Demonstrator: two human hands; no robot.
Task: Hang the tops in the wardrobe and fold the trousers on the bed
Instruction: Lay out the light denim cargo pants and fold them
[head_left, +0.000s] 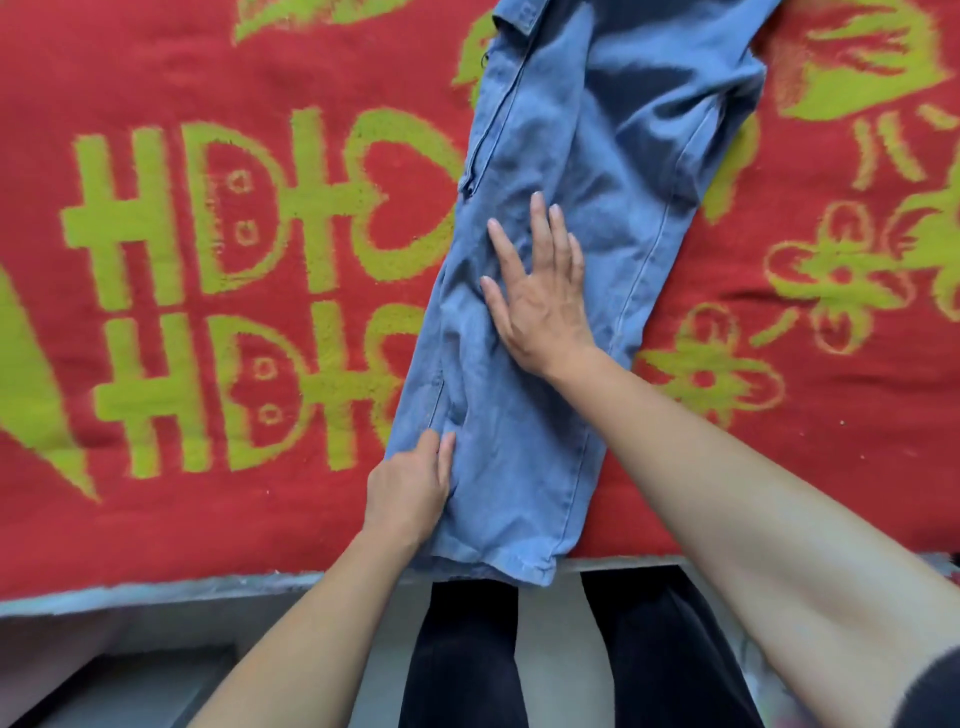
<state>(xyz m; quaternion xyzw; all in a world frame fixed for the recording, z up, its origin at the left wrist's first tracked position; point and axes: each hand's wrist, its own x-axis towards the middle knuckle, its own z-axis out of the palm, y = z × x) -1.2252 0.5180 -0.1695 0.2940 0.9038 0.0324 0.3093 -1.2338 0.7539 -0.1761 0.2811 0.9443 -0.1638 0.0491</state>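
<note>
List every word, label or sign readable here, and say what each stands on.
"囍": it seems to be this character, turned sideways and woven large in yellow-green on the red blanket. Its right part is hidden under the jeans.
Jeans: no label or brand can be read.
No other text shows.

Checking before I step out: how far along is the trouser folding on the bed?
Done: the jeans lie folded lengthwise on the red blanket. In hand: the right hand presses them flat, and the left hand pinches their edge. Left: the crosswise folds. No tops or wardrobe are in view.
</note>
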